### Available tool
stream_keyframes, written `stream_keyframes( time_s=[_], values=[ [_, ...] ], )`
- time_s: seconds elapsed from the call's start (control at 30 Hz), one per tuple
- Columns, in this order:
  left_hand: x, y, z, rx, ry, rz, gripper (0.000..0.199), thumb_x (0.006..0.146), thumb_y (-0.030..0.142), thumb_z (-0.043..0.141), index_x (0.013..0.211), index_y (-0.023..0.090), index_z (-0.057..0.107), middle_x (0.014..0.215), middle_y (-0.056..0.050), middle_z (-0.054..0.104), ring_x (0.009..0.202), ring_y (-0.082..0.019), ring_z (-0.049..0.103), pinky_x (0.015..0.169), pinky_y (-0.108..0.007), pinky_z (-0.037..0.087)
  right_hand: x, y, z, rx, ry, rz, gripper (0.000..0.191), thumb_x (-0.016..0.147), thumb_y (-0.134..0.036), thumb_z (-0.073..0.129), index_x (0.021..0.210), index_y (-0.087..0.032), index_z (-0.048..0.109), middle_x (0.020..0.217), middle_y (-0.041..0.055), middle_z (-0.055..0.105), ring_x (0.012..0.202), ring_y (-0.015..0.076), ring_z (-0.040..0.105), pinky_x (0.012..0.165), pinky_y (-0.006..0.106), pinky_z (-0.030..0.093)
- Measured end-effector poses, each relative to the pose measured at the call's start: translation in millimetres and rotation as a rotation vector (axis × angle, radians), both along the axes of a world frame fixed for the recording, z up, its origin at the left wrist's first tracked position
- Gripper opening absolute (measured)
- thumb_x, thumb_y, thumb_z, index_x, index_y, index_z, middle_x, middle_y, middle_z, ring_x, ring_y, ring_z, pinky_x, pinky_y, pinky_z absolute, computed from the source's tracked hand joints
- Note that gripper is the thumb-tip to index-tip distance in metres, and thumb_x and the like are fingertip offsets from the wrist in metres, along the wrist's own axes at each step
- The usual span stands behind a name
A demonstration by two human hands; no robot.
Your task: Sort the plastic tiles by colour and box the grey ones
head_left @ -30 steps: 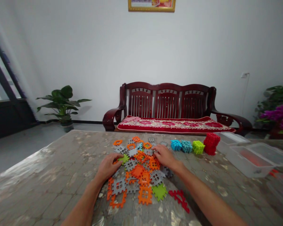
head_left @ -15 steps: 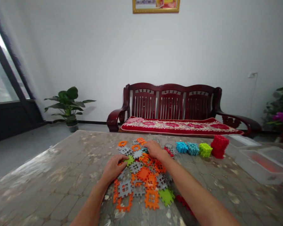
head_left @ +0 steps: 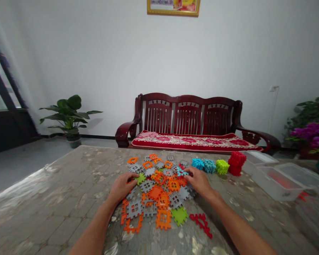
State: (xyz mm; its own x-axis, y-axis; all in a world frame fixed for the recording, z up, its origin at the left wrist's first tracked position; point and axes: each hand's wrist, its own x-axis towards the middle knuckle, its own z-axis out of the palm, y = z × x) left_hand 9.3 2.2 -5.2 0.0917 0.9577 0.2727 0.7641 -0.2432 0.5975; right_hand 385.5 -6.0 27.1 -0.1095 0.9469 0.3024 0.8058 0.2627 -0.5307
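Light-blue plastic, a triangular toothed piece (head_left: 181,171), is pinched in the fingertips of the right hand (head_left: 200,182), as I view it, at the far right side of the scattered orange and grey toothed plastic tiles (head_left: 155,193) on the patterned grey-brown worktop (head_left: 77,184). Well apart from it, the left hand (head_left: 123,185) has its fingers at a lime-green toothed plastic tile (head_left: 140,178); I cannot tell whether they grip it. A tall red stack of toothed plastic pieces (head_left: 237,163) stands beyond the right hand.

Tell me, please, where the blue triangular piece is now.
In the head view, the blue triangular piece is slightly right of centre, in the right hand, beside a grey piece.
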Motion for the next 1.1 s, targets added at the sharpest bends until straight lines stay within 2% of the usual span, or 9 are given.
stream_keyframes(
  time_s=[0.13, 0.3, 0.53, 0.67, 0.8, 0.87, 0.93, 1.1],
  values=[
    [-2, 2, -2.9, 0.001, -0.015, -0.018, 0.031, 0.081, 0.039, 0.060, 0.102, 0.025, 0.078, 0.106, -0.005, 0.078, 0.100, -0.024, 0.069, 0.095, -0.036, 0.052, 20, -10, -15.3, -0.029, 0.104, -0.072, 0.033, 0.078, -0.020, 0.060, 0.106, -0.022, 0.077, 0.104, 0.0048, 0.078, 0.097, 0.0226, 0.071, 0.089, 0.034, 0.052],
    [-5, 4, -5.4, 0.016, -0.016, -0.026, 0.033, 0.081, 0.041, 0.059, 0.103, 0.024, 0.078, 0.105, -0.006, 0.078, 0.099, -0.025, 0.069, 0.093, -0.036, 0.053, 24, -5, -26.6, -0.110, 0.183, -0.104, 0.034, 0.079, -0.019, 0.060, 0.109, -0.018, 0.076, 0.103, 0.0071, 0.079, 0.096, 0.0227, 0.073, 0.088, 0.034, 0.054],
    [-5, 6, -5.8, 0.009, 0.000, -0.027, 0.036, 0.081, 0.046, 0.059, 0.102, 0.024, 0.078, 0.103, -0.006, 0.078, 0.096, -0.025, 0.069, 0.090, -0.036, 0.053, 23, -6, -21.2, -0.103, 0.019, -0.102, 0.023, 0.082, -0.023, 0.059, 0.094, -0.021, 0.079, 0.091, 0.0052, 0.079, 0.087, 0.0219, 0.072, 0.079, 0.030, 0.050],
    [-7, 8, -7.7, 0.004, -0.001, -0.022, 0.037, 0.081, 0.046, 0.058, 0.102, 0.024, 0.078, 0.104, -0.007, 0.078, 0.097, -0.026, 0.070, 0.091, -0.038, 0.053, 21, -11, -21.1, -0.105, -0.021, -0.124, 0.022, 0.086, -0.024, 0.056, 0.089, -0.021, 0.077, 0.092, 0.0055, 0.079, 0.088, 0.0215, 0.071, 0.079, 0.029, 0.048],
    [-8, 10, -9.5, 0.000, -0.027, -0.023, 0.038, 0.079, 0.048, 0.059, 0.103, 0.024, 0.078, 0.106, -0.007, 0.078, 0.099, -0.026, 0.070, 0.093, -0.038, 0.054, 27, -14, -18.2, -0.005, -0.052, -0.138, 0.023, 0.089, -0.027, 0.054, 0.090, -0.021, 0.076, 0.094, 0.0062, 0.078, 0.090, 0.0218, 0.070, 0.081, 0.030, 0.048],
    [-8, 10, -10.0, -0.009, -0.037, -0.020, 0.038, 0.079, 0.048, 0.059, 0.103, 0.024, 0.078, 0.106, -0.006, 0.078, 0.100, -0.026, 0.070, 0.093, -0.038, 0.054, 38, -13, -12.0, 0.087, -0.029, -0.190, 0.025, 0.091, -0.031, 0.053, 0.091, -0.022, 0.076, 0.097, 0.0066, 0.077, 0.090, 0.0218, 0.069, 0.081, 0.030, 0.048],
    [-8, 10, -10.3, -0.014, -0.036, -0.015, 0.038, 0.079, 0.048, 0.059, 0.103, 0.024, 0.078, 0.105, -0.006, 0.079, 0.100, -0.026, 0.070, 0.093, -0.038, 0.054, 54, -9, -4.0, 0.157, -0.006, -0.299, 0.028, 0.092, -0.035, 0.052, 0.091, -0.022, 0.077, 0.097, 0.0070, 0.077, 0.089, 0.0224, 0.069, 0.080, 0.030, 0.047],
    [-9, 11, -10.3, -0.015, -0.018, -0.015, 0.039, 0.079, 0.048, 0.058, 0.103, 0.024, 0.078, 0.108, -0.006, 0.078, 0.102, -0.027, 0.070, 0.094, -0.038, 0.054, 96, -3, 8.1, 0.169, -0.033, -0.562, 0.030, 0.092, -0.039, 0.052, 0.094, -0.023, 0.078, 0.096, 0.0077, 0.078, 0.087, 0.0233, 0.071, 0.073, 0.029, 0.045]
  ],
)
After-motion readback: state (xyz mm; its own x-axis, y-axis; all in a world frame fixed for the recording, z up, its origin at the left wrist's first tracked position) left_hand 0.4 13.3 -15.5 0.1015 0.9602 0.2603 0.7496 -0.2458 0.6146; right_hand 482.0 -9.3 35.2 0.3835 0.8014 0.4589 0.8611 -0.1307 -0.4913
